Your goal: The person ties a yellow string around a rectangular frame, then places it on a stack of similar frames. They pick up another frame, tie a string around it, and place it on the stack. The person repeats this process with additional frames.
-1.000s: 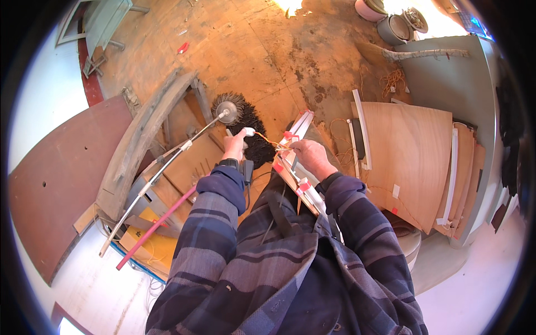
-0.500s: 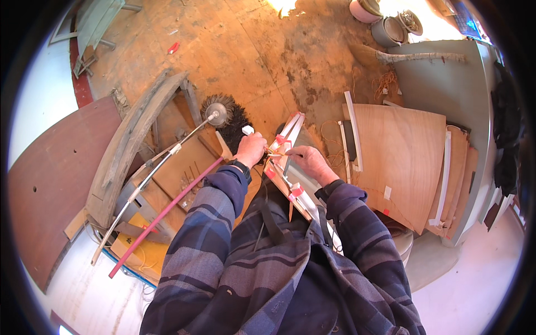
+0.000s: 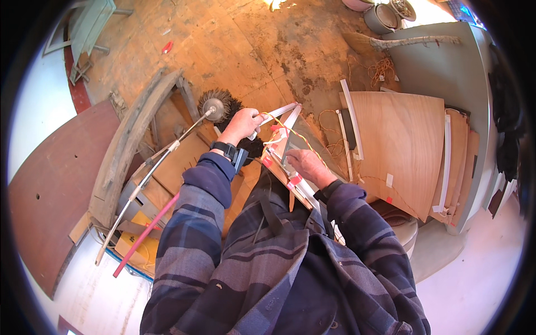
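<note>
Just past the upper left of the taped strip bundle (image 3: 294, 180), holds a yellow twisted cord (image 3: 297, 132) in the left hand (image 3: 243, 125), with thumb and fingers closed on it. Shows a small white piece (image 3: 253, 135) poking out below that hand, toward the bundle; cannot tell its kind. Spans the far end of the bundle with the cord in a loose arc, sloping down toward its right side. At the right edge of the bundle, has the right hand (image 3: 308, 166) with fingers curled in; cannot tell of any grip inside them. Carries the bundle slantwise over dark trousers (image 3: 254, 204), with bands of red tape around its strips. Wears a black watch (image 3: 225, 148) on the left wrist, left of the bundle. Farther left of the bundle, has a thin pale pole (image 3: 154, 171), a pink pole (image 3: 146, 235), a curved weathered beam (image 3: 125, 153) and a large brown panel (image 3: 61, 184). Right of the bundle, has plywood sheets (image 3: 396, 151) leaning together near a grey cabinet (image 3: 441, 70). Beyond the bundle, to its upper right, has a tangle of orange cord (image 3: 381, 68) on the stained floor (image 3: 234, 61).
</note>
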A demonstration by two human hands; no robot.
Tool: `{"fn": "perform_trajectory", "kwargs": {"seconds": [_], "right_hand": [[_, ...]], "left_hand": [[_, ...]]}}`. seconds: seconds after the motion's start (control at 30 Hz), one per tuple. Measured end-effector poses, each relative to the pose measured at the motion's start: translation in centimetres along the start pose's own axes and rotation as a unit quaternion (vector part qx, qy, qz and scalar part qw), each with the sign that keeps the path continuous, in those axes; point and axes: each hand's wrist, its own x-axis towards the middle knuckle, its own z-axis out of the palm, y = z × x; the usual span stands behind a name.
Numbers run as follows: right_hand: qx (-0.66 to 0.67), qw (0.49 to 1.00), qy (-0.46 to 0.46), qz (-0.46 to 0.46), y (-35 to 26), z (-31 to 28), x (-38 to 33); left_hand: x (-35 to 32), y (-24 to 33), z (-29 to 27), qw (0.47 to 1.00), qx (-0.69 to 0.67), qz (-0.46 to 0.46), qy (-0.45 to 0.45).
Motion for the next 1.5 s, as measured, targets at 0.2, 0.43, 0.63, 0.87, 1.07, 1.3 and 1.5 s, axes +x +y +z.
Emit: {"fn": "perform_trajectory", "kwargs": {"seconds": [0.2,0.43,0.63,0.87,1.07,1.3,1.5], "right_hand": [[0.066,0.997,0.026,0.007,1.6,2.6,1.1],[0.015,0.999,0.034,0.008,2.4,2.0,1.1],[0.042,0.998,0.013,0.039,3.5,3.2,1.3],[0.073,0.995,0.043,0.046,4.1,4.9,3.1],[0.123,0.986,0.069,0.088,3.6,4.9,4.1],[0.286,0.946,0.072,0.133,4.6,5.4,5.3],[0.375,0.914,0.064,0.138,4.9,6.0,6.0]], "left_hand": [[0.7,0.7,0.0,0.995,0.052,0.032,0.083],[1.9,-1.9,1.0,0.916,0.371,-0.051,0.144],[4.5,-4.9,2.5,0.957,0.275,-0.086,-0.019],[4.7,-2.6,6.0,0.991,0.047,-0.022,-0.124],[3.1,-2.9,5.6,0.913,-0.336,-0.142,-0.185],[3.5,-2.9,6.5,0.900,-0.366,-0.152,-0.182],[5.6,-3.0,7.9,0.998,-0.031,0.011,-0.048]]}}
